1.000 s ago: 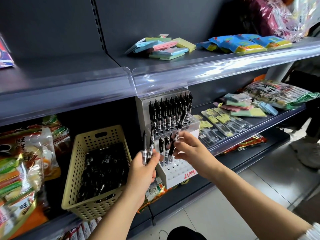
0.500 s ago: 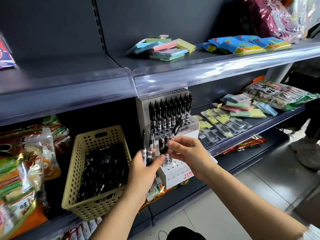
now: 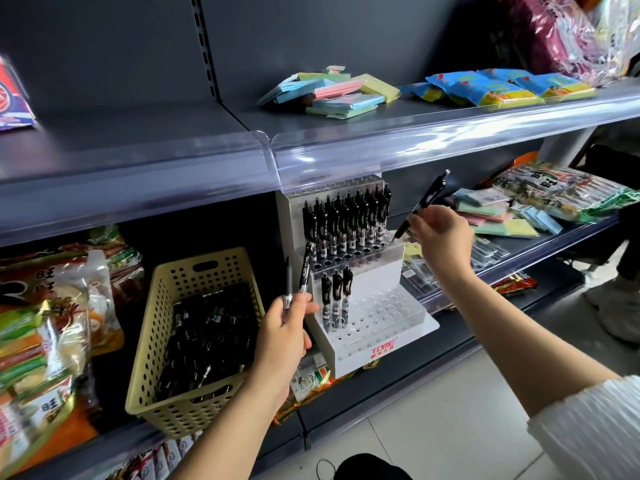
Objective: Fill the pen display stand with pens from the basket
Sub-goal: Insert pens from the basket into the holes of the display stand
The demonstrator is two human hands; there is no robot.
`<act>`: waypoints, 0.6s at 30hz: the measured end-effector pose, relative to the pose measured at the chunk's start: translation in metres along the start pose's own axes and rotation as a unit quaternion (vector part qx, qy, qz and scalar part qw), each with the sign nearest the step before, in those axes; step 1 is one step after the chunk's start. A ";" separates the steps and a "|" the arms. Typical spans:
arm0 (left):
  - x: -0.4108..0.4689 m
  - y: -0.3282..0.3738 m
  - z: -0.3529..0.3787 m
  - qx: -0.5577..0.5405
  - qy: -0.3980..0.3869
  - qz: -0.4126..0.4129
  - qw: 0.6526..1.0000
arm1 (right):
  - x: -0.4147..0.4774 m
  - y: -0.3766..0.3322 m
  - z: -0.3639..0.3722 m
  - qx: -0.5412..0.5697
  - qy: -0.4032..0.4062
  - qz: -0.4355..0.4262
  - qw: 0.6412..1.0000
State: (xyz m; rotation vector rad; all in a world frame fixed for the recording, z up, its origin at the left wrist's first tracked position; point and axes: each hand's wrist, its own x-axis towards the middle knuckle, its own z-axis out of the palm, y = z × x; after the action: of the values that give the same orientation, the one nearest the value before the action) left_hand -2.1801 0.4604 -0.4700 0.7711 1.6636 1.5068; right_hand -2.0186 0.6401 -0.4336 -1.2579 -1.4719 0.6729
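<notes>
Item one, right hand (image 3: 441,233): we record it pinching one black pen (image 3: 425,201) between thumb and fingertips. The pen's long axis runs on a slant, with the clicker end up and to the right. Its tip points down and to the left, at the right end of the upper tier of the pen display stand (image 3: 363,351). We cannot tell whether the tip touches.

Item two, left hand (image 3: 284,330): it grips two spare pens (image 3: 288,285) near their lower ends, both close to upright, just left of the stand.

Item three, stand: white and stepped, on the lower shelf (image 3: 457,336). A full back row (image 3: 346,220) stands upright with clips up, and three upright pens (image 3: 336,296) fill the lower tier's left end.

Item four, basket (image 3: 173,407): cream, perforated, left of the stand, holding a heap of loose pens (image 3: 207,337).
</notes>
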 end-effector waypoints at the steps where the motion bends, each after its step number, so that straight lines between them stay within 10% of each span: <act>1: 0.001 0.000 0.000 0.000 -0.001 0.000 1.000 | 0.004 0.000 0.003 -0.009 0.003 -0.008 1.000; 18: 0.009 0.002 -0.004 -0.022 -0.015 -0.003 1.000 | 0.033 0.015 0.035 -0.288 -0.137 -0.064 0.946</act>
State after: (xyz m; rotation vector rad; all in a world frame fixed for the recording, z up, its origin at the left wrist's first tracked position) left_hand -2.1884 0.4654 -0.4693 0.7608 1.6049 1.5161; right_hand -2.0429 0.6818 -0.4460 -1.5265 -2.0600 0.3426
